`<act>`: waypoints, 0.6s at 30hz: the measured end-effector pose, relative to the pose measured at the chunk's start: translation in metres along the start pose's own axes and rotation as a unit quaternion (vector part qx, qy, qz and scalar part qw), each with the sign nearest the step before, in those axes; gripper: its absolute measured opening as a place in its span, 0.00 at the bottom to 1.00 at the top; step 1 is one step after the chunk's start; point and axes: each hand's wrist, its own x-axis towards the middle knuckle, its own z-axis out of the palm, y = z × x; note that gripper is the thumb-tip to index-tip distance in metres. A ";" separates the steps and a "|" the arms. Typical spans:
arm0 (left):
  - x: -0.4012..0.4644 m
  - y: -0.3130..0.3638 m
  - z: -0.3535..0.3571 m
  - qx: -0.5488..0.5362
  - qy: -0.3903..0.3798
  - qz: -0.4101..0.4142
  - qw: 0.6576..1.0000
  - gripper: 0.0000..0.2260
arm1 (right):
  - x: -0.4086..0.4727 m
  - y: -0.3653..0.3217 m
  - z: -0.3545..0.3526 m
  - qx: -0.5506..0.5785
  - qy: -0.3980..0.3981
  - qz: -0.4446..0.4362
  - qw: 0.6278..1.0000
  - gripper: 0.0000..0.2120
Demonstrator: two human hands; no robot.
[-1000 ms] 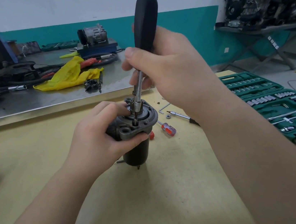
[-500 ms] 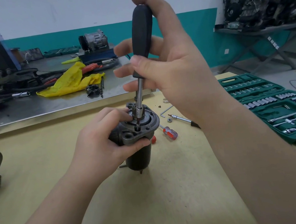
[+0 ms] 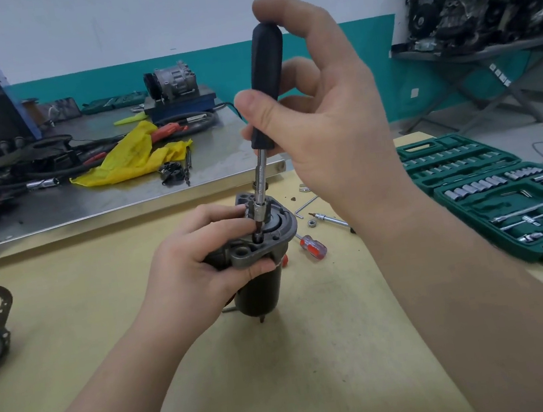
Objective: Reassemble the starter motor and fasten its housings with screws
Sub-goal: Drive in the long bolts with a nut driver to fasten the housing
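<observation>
While the left hand point(image 3: 198, 267) grips one starter motor point(image 3: 257, 270), the right hand point(image 3: 324, 122) pinches one black-handled screwdriver point(image 3: 267, 102).

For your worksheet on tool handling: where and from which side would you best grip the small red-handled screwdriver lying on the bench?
Grip the red handle, coming from above. The screwdriver lies flat, the handle is its thickest part and points toward the person, and the shaft runs back toward the motor and left hand.

A single wide-angle head camera looks forward and down, close over the tabletop point(image 3: 73, 335). The motor point(image 3: 257, 263) sits mid-frame; a far wall point(image 3: 100, 21) fills the top.
</observation>
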 end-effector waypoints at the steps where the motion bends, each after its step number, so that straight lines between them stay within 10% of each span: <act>1: 0.000 0.000 0.000 -0.002 0.000 -0.001 1.000 0.22 | 0.000 0.000 0.000 -0.002 0.001 0.001 1.000 0.26; 18: -0.001 0.001 -0.002 0.022 -0.001 0.018 1.000 0.17 | 0.001 0.002 0.001 -0.020 0.008 -0.004 1.000 0.26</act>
